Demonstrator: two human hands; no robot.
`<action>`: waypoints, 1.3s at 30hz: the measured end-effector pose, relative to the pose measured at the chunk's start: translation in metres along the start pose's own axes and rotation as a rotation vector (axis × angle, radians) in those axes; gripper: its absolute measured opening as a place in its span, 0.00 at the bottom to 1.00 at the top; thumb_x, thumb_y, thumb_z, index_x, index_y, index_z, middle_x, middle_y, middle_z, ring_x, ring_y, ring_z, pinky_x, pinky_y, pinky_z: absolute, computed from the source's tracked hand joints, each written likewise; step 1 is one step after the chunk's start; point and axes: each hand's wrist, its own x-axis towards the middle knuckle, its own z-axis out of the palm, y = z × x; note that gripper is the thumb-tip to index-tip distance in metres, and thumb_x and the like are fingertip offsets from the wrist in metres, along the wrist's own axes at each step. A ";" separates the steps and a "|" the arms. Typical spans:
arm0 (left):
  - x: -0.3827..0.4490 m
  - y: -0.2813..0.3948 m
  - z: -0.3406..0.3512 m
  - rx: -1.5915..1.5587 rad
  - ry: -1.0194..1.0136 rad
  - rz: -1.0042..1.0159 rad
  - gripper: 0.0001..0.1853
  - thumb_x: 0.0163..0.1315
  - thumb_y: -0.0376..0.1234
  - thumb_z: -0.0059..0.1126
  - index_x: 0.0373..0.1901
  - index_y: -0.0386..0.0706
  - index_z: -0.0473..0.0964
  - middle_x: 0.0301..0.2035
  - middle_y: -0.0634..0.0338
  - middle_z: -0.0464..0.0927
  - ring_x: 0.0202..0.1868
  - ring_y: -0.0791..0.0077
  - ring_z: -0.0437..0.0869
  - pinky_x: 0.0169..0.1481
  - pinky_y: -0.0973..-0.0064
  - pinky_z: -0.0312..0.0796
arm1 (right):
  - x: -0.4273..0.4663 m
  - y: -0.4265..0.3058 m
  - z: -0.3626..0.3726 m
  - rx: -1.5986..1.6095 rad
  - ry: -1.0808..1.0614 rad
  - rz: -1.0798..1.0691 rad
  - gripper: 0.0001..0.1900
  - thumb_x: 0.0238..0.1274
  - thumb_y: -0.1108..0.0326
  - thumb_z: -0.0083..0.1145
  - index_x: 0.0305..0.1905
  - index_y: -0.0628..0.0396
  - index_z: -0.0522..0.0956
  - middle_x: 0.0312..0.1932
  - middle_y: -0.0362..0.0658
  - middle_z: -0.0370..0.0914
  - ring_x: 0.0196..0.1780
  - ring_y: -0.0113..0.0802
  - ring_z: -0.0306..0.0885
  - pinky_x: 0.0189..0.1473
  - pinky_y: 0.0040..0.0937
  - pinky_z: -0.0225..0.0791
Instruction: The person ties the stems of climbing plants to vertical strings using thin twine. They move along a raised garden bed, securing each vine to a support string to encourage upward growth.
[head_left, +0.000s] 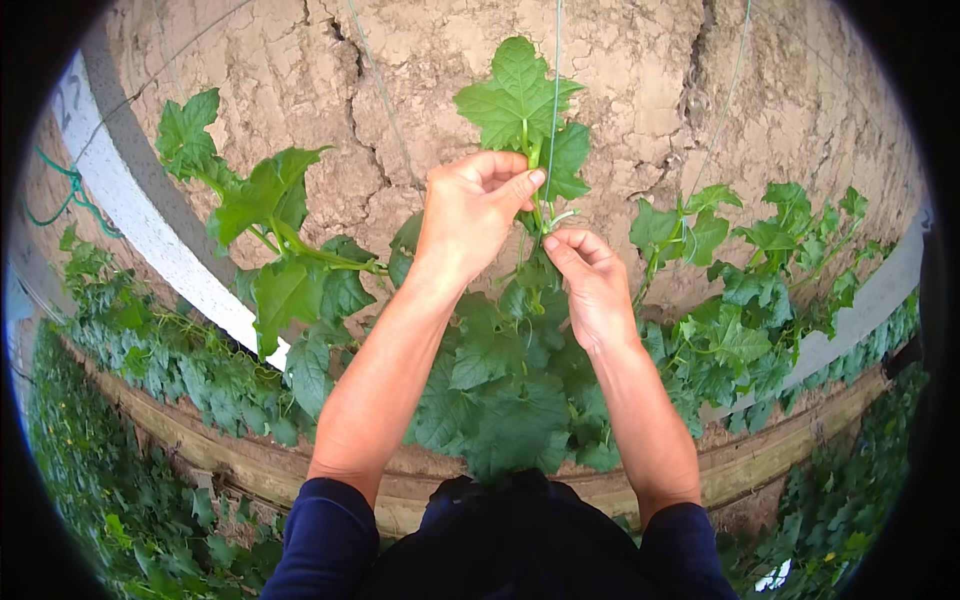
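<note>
A climbing gourd-type vine (517, 97) with broad lobed leaves rises in front of me beside a thin upright string (555, 97). My left hand (480, 210) pinches its green stem (534, 155) between thumb and fingers, just under the top leaves. Lower down and to the right, my right hand (592, 277) has thumb and forefinger together at the stem, near the string. Exactly what lies between those fingertips is partly hidden. A short pale-green stalk (561, 217) sticks out just above them. Darker leaves (510, 405) hang below both hands.
Behind the vine is a cracked earthen surface (285, 90). Leafy vines stand at left (285, 225) and right (735, 322), with more strings (724, 112). A white slab-like band (150, 195) curves along the left, near a knotted green cord (75, 187). Dense foliage (97, 450) fills the lower left.
</note>
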 end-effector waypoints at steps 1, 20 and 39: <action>0.000 -0.002 0.001 -0.010 -0.004 0.007 0.09 0.62 0.29 0.69 0.40 0.34 0.81 0.27 0.62 0.82 0.25 0.85 0.77 0.27 0.86 0.65 | 0.000 0.000 0.000 0.022 -0.014 -0.006 0.04 0.65 0.74 0.63 0.42 0.58 0.80 0.38 0.35 0.80 0.42 0.21 0.73 0.48 0.22 0.66; -0.006 0.001 0.002 -0.107 0.011 -0.086 0.09 0.64 0.29 0.66 0.42 0.35 0.78 0.26 0.58 0.81 0.19 0.88 0.73 0.17 0.87 0.55 | -0.019 0.010 -0.017 -1.148 0.048 -1.193 0.14 0.44 0.79 0.67 0.37 0.54 0.76 0.49 0.48 0.70 0.49 0.45 0.71 0.53 0.48 0.67; -0.010 -0.039 -0.022 -0.242 -0.096 -0.219 0.10 0.65 0.24 0.61 0.46 0.29 0.76 0.38 0.52 0.83 0.34 0.72 0.86 0.35 0.77 0.83 | 0.038 -0.068 0.028 -0.541 -0.176 -0.334 0.05 0.69 0.71 0.59 0.43 0.58 0.83 0.29 0.40 0.82 0.28 0.23 0.77 0.31 0.24 0.72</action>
